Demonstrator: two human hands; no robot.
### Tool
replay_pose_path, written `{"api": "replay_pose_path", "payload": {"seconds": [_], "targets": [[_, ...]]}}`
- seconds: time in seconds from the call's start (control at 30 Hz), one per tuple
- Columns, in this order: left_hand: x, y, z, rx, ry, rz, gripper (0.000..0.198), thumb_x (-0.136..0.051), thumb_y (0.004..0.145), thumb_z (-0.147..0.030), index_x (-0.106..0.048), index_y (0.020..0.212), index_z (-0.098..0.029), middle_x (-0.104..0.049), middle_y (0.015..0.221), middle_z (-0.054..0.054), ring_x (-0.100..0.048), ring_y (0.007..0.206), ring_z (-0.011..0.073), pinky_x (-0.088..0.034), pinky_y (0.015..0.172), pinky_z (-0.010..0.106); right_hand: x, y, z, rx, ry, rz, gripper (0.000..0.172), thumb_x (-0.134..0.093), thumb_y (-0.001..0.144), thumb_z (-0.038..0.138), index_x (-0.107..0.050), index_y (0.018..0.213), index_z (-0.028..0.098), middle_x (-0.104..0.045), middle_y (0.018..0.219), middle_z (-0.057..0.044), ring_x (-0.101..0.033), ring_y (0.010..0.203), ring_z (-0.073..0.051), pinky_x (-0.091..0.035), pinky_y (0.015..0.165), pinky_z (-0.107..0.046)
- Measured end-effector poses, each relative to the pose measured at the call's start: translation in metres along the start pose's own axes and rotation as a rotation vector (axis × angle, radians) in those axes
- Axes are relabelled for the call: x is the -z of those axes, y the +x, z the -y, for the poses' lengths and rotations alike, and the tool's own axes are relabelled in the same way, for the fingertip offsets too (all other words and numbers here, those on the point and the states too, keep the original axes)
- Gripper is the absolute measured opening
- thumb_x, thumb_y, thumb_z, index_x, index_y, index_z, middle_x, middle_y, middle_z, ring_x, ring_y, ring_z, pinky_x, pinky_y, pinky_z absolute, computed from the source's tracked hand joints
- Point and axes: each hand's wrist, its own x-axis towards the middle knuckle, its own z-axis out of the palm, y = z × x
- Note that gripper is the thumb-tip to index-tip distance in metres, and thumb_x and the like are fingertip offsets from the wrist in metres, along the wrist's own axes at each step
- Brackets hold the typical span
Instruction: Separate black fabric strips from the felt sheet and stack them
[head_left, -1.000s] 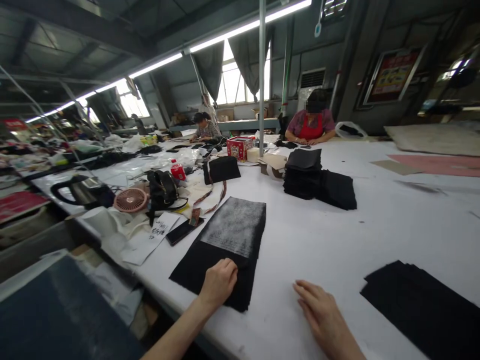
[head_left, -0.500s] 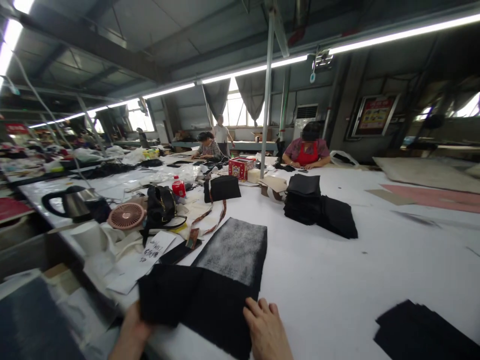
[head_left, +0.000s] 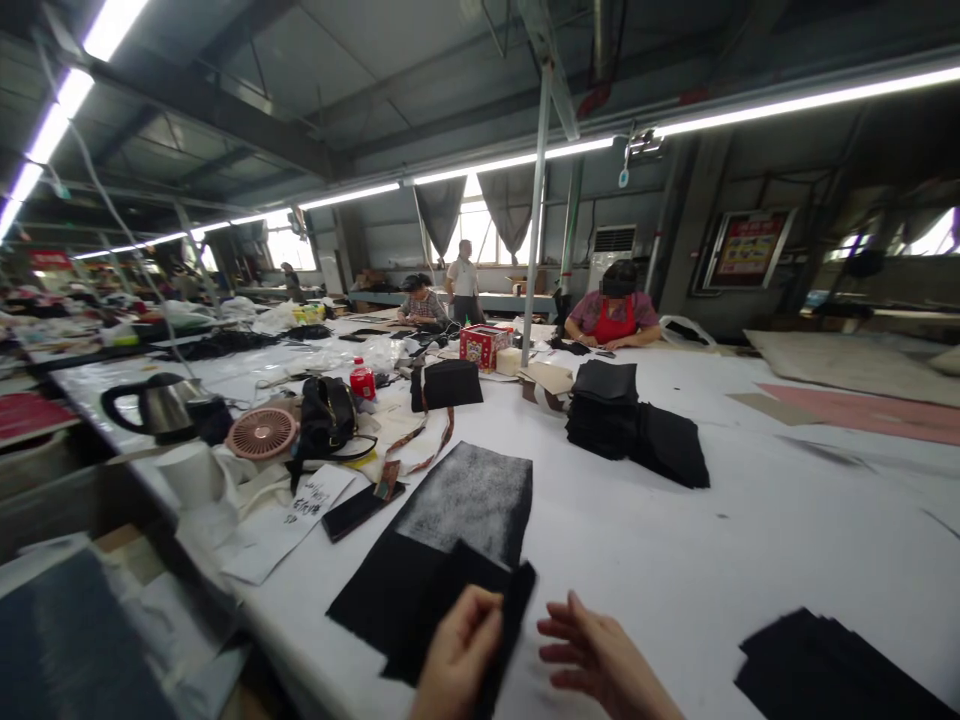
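My left hand [head_left: 463,645] pinches a black fabric piece [head_left: 517,610], lifted and tilted at the bottom centre. To its right, my right hand [head_left: 592,650] is held with fingers apart, touching nothing. Under and behind the lifted piece lies a larger black sheet [head_left: 375,590] on the white table. Its far part carries a greyish-white speckled area [head_left: 472,495]. At the lower right corner rests a stack of black pieces [head_left: 832,660], and further back stands a thicker black stack [head_left: 600,420].
Left of the sheet are a dark phone [head_left: 360,512], a handwritten paper [head_left: 292,520], a pink fan [head_left: 262,433], a kettle [head_left: 161,408] and a black bag [head_left: 328,420]. A metal pole [head_left: 536,220] rises mid-table. People [head_left: 615,310] sit at the far side.
My left hand has moved right from the sheet's left edge, bringing the black piece up and over. My right hand has let go of the fabric and moved slightly right, its fingers spread.
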Motion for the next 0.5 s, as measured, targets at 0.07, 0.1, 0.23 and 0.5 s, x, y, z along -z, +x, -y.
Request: {"api": "replay_pose_path", "payload": {"seconds": [0.07,0.1,0.23,0.5], "targets": [[-0.064,-0.004,0.034,-0.128,0.256,0.237,0.026,-0.065,0.082,-0.047,-0.061,0.089,-0.022,-0.068,0.094,0.005,-0.063,0.082,0.0191,-0.049,0.073,0.029,0.031,-0.02,0.006,-0.035,0.063,0.066,0.072,-0.047,0.078,0.078,-0.068,0.103,0.014,-0.067,0.101,-0.014,-0.065,0.084,-0.022,-0.05,0.072,-0.033],[-0.089,-0.009,0.044,-0.206,0.354,0.372,0.022,-0.069,0.078,-0.042,-0.061,0.086,-0.023,-0.069,0.1,0.005,-0.064,0.089,0.0209,-0.05,0.078,0.03,0.045,-0.031,0.008,-0.024,0.014,0.076,0.068,-0.053,0.077,0.077,-0.069,0.095,0.013,-0.068,0.091,-0.012,-0.063,0.079,-0.02,-0.049,0.071,-0.031],[-0.126,-0.017,0.035,-0.483,0.77,0.576,0.018,-0.062,0.083,-0.024,-0.06,0.101,-0.025,-0.063,0.118,0.004,-0.056,0.112,0.0228,-0.043,0.096,0.037,0.088,-0.071,0.008,-0.076,-0.261,-0.02,0.056,-0.068,0.069,0.069,-0.067,0.079,0.013,-0.056,0.065,-0.001,-0.048,0.057,-0.01,-0.037,0.052,-0.022],[-0.103,0.005,0.029,-0.493,1.282,0.563,0.027,-0.063,0.085,-0.024,-0.056,0.111,-0.021,-0.057,0.116,0.007,-0.051,0.108,0.0258,-0.043,0.091,0.041,0.098,-0.062,-0.011,-0.025,-0.543,-0.279,0.03,-0.061,0.079,0.041,-0.072,0.086,0.014,-0.062,0.069,-0.002,-0.053,0.061,-0.012,-0.04,0.059,-0.025]]}}
